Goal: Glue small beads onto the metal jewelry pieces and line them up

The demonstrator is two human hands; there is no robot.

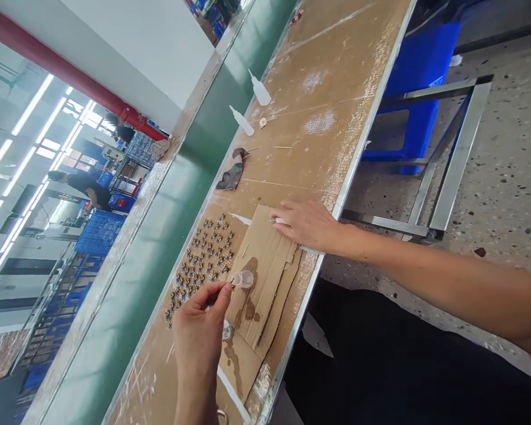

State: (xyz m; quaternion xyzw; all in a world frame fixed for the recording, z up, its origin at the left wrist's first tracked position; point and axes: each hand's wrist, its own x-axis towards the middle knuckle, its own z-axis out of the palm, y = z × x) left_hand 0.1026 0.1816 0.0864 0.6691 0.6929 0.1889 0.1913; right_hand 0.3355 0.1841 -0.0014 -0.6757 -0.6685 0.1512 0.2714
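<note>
My left hand (201,327) pinches thumb and forefinger together beside a small clear plastic cup (246,279). What sits between the fingertips is too small to make out. The cup stands on a flat piece of cardboard (265,251) with dark wet stains. My right hand (305,224) rests over the cardboard's far end, its fingers closed around a small white piece with a thin tip (282,221). Many small brass-and-blue parts (203,254) are laid out in rows left of the cardboard. A second clear cup (226,330) is partly hidden by my left hand.
Two white squeeze bottles (261,92) with pointed nozzles lie farther along the bench (312,156). Near them are a camouflage-patterned cloth (231,175) and thin sticks (282,147). A green ledge (194,177) borders the left side. A blue stool (418,88) stands at right; people work far off.
</note>
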